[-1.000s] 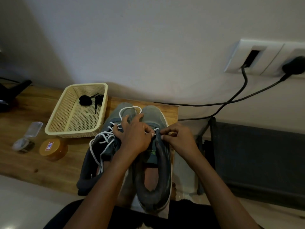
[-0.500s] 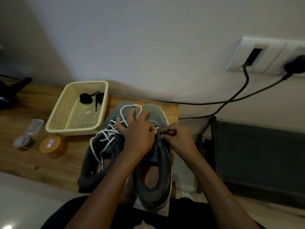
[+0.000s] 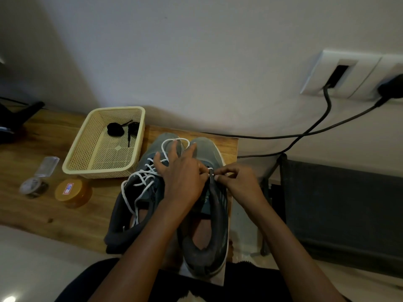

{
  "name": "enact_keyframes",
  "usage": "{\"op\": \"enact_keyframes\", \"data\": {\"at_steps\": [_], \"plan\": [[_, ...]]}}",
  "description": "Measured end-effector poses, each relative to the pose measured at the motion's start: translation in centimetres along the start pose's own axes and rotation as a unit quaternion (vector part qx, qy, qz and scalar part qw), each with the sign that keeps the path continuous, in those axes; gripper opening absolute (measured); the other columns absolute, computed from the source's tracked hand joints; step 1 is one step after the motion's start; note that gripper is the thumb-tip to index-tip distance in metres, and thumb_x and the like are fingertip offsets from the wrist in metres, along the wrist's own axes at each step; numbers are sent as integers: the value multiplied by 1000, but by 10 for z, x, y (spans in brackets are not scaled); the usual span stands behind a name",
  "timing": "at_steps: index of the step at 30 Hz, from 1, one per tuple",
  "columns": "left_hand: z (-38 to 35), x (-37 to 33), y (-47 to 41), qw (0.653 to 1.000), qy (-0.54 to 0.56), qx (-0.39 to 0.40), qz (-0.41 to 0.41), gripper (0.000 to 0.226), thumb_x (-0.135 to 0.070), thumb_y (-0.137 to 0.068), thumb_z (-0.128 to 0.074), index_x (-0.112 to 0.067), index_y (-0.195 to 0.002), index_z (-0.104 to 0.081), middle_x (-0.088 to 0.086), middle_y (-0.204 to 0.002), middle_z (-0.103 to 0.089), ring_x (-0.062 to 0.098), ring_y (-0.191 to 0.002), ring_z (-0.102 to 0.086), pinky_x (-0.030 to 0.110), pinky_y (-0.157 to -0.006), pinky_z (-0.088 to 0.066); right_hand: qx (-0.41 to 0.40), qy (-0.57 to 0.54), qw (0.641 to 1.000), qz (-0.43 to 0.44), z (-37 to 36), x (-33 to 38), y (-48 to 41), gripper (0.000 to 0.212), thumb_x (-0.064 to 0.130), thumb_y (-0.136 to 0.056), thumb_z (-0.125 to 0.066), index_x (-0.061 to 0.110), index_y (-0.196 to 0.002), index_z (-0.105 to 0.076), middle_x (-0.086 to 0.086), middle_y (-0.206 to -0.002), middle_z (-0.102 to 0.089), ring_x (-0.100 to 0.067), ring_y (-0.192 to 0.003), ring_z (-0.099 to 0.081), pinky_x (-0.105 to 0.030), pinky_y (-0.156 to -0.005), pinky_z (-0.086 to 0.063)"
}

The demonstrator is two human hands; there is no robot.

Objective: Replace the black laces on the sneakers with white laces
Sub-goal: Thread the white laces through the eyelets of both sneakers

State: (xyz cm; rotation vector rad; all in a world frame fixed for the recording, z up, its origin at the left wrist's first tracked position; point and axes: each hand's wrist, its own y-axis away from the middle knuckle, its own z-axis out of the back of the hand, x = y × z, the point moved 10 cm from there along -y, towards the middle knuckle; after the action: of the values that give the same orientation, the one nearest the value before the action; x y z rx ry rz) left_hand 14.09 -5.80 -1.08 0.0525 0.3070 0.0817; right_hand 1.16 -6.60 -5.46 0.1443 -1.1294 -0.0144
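Pinching white lace [image 3: 210, 169]: left hand [image 3: 181, 179], right hand [image 3: 239, 184]. Sneakers [image 3: 209, 236] hug table [image 3: 43, 210] edge, 3 o'clock; basket [image 3: 104, 171] close, 10 o'clock.

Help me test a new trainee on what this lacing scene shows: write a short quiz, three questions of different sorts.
1. True or false: the black laces lie in the basket.
2. Fill in: the left sneaker is already laced in ___.
3. Where does the right hand pinch the white lace?
A. at the right sneaker
B. over the basket
C. at the left sneaker

Key: 1 true; 2 white; 3 A.
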Motion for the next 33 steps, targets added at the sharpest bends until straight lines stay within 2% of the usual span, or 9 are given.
{"op": "enact_keyframes", "data": {"at_steps": [4,11,17,20,23,25,28,30,33], "plan": [[3,5,-2,999,-43,-5,2,10,-39,-83,-64,-36,-85,-74,-17,-152,-27,20,-145,1,57,-109,4,-8,19,1000,18,2,4,0,9,8,-86,-64,10,-90,-71,4,-89,-60,2,-74,-50,-11,-61,-39],[0,0,2,1000,10,-26,-8,16,-27,-89,-56,-27,-83,-72,-15,-150,-30,18,-143,-1,50,-110,7,-31,64,997,42,1,11,0,9,9,-84,-66,16,-78,-64,8,-81,-57,1,-69,-48,-6,-58,-35],[0,6,1,1000,17,5,11,9,-35,-84,-65,-36,-92,-71,-10,-155,-21,23,-144,5,56,-111,5,-22,70,997,26,0,11,1,23,9,-89,-59,22,-71,-51,11,-77,-52,-10,-77,-51,-25,-66,-41],[1,9,1,1000,9,18,17,15,-29,-82,-67,-38,-93,-70,-9,-157,-18,24,-145,8,58,-111,6,-18,36,999,8,4,9,1,21,8,-90,-56,19,-73,-49,4,-78,-54,-14,-80,-53,-26,-67,-42],[1,13,0,999,11,26,30,21,-21,-82,-66,-38,-93,-70,-9,-157,-16,25,-145,8,57,-111,7,-48,-7,998,-33,18,-1,-1,19,6,-90,-54,17,-75,-49,-5,-84,-57,-22,-84,-55,-33,-71,-46],[1,14,-1,999,12,27,32,20,-21,-83,-66,-38,-94,-69,-9,-157,-16,25,-146,7,56,-111,7,-75,3,997,-33,28,-3,-2,17,5,-90,-54,16,-77,-51,-2,-84,-55,-21,-86,-53,-29,-72,-45],[3,14,0,999,20,13,27,16,-27,-83,-67,-37,-95,-67,-9,-156,-20,24,-145,5,56,-111,7,-86,92,991,33,32,11,-2,11,8,-85,-63,15,-92,-60,1,-100,-51,-14,-98,-43,-31,-86,-39],[5,15,0,999,28,-1,26,14,-31,-83,-68,-37,-95,-66,-9,-154,-23,24,-145,3,56,-111,6,-73,176,978,81,24,22,0,16,16,-82,-68,18,-98,-66,2,-113,-47,-15,-109,-33,-21,-83,-23],[7,15,0,999,32,-11,27,15,-33,-82,-69,-36,-96,-64,-8,-153,-24,23,-145,1,55,-111,5,-72,254,957,124,13,31,6,9,22,-82,-70,21,-90,-72,2,-124,-49,-21,-115,-28,-18,-78,-16]]}}
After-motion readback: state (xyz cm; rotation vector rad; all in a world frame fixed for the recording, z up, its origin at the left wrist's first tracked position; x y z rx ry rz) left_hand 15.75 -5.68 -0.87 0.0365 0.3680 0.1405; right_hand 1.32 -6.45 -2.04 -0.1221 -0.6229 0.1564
